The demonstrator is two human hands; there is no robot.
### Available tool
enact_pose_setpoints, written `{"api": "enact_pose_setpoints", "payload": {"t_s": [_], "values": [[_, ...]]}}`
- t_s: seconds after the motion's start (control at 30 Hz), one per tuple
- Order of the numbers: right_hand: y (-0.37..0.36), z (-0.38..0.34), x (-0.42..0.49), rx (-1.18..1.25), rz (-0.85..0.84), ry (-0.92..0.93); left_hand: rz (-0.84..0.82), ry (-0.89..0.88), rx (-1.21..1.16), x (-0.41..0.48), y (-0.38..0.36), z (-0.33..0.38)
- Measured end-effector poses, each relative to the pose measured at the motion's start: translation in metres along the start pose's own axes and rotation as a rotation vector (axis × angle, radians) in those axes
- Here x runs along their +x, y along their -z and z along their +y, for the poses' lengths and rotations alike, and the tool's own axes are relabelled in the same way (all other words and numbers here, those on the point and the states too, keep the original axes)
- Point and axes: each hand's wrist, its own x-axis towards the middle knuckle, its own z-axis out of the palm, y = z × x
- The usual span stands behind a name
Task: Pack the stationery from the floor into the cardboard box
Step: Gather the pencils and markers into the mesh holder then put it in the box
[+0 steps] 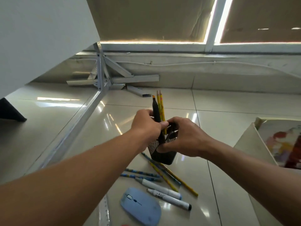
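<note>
Much of the black mesh pen holder (pixel 162 151) is hidden behind my two hands, so I see only its lower wall and a bit of the rim, and I cannot tell whether its base touches the tiled floor (pixel 228 128) or hangs just above it. The cardboard box (pixel 249 144) stands to my right, near the holder, and is cut off by the picture's edge; whatever lies inside is a blur of colours that I cannot make out. A clear ruler (pixel 104 211) and a small red thing (pixel 125 224) run off the bottom edge. My left hand (pixel 146 124) is curled tight, fingers and thumb pinching a black highlighter (pixel 156 110) with an orange tip and two yellow pencils (pixel 160 105) that stand up out of the holder, their lower ends hidden inside it. My right hand (pixel 184 137) is curled round the holder's rim and side, gripping it, with the thumb low on the mesh. On the floor just below the holder lie loose yellow patterned pencils (pixel 179 180) crossing one another, two blue pencils (pixel 141 174) beside them, two white markers (pixel 164 188) side by side, and a pale blue computer mouse (pixel 140 207) nearest to me. My left forearm covers the floor left of these. Farther off, a metal table leg (pixel 100 70) with braces rises to a white tabletop (pixel 40 38), with loose metal channel pieces (pixel 136 79) against the wall under the window.
</note>
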Motion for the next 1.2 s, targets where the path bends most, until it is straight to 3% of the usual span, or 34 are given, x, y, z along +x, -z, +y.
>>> {"api": "enact_pose_setpoints", "payload": {"t_s": [0.2, 0.43, 0.53, 0.8, 0.97, 1.2], "values": [[-0.005, 0.013, -0.003, -0.011, 0.016, -0.029, 0.025, 0.050, 0.084, -0.001, -0.010, 0.004], [-0.004, 0.016, -0.002, 0.036, 0.043, -0.034, 0.157, -0.068, 0.120, 0.002, -0.005, 0.005], [-0.008, 0.017, -0.002, 0.037, 0.049, -0.032, 0.137, -0.133, 0.200, 0.001, 0.001, 0.004], [-0.019, 0.018, -0.003, 0.066, 0.063, 0.009, 0.114, -0.025, 0.228, -0.002, 0.004, -0.016], [-0.019, 0.019, -0.003, 0.053, 0.033, 0.021, -0.017, 0.191, 0.084, 0.005, 0.010, -0.027], [-0.014, 0.021, 0.001, 0.136, 0.029, -0.040, -0.294, 0.179, -0.187, 0.006, 0.036, -0.024]]}}
